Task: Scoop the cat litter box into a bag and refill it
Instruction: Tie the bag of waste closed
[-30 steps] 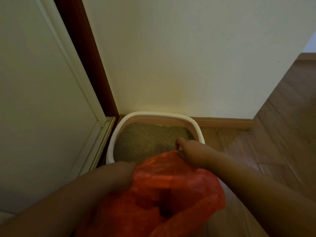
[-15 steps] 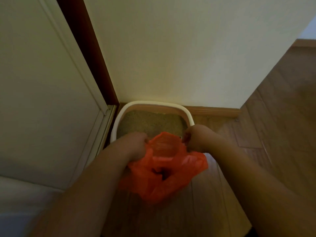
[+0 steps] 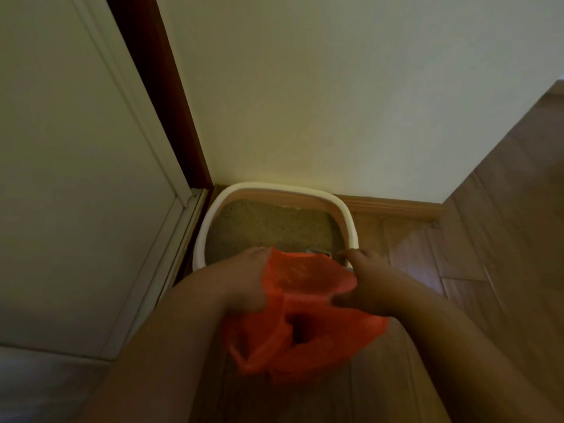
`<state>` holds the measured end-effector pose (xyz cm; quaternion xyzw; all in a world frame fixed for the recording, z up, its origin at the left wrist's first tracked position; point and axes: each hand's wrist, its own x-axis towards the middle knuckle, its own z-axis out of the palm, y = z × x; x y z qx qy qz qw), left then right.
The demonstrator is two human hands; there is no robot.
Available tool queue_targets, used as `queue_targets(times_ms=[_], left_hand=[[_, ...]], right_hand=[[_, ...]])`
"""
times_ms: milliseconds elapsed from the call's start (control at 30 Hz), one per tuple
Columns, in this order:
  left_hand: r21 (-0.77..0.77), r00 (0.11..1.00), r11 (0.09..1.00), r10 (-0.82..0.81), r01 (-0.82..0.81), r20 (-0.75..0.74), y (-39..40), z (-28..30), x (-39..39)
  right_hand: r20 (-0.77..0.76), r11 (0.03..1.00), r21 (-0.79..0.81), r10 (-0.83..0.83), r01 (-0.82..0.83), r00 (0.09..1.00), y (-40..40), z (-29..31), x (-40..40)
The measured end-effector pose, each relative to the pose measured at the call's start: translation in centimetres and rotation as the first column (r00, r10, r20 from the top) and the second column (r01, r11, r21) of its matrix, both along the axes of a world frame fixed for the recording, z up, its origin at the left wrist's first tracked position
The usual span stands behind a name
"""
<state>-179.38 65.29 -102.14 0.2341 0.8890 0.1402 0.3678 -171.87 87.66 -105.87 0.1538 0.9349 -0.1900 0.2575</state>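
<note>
Orange bag [image 3: 305, 312] held over the near edge of the litter box [image 3: 213, 215], both hands gripping it.

The bag hangs crumpled between the hands, its mouth spread above the wooden floor [image 3: 503, 239]; the left hand [image 3: 244, 282] clutches its left edge, fingers curled into the plastic; the right hand [image 3: 363, 285] pinches its right edge beside the box rim; the white-rimmed box, filled with tan litter [image 3: 268, 227], sits in the corner against the pale wall [image 3: 335, 87] and the door frame [image 3: 164, 87].

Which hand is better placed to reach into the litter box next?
Probably the right hand: it is beside the litter box rim, while the left hand grips the orange bag.
</note>
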Motion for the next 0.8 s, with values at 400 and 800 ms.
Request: queue_targets(times_ms=[400, 800], left_hand=[[0.373, 0.850, 0.778, 0.523, -0.505, 0.061, 1.1, 0.4, -1.1], [0.583, 0.595, 0.161, 0.376, -0.796, 0.710, 2.7, 1.2, -0.2]], right_hand=[[0.211, 0.992, 0.114, 0.021, -0.046, 0.977, 3.5, -2.3, -0.8], [0.021, 0.999, -0.031, 0.011, -0.010, 1.000, 2.4, 0.3, -1.0]])
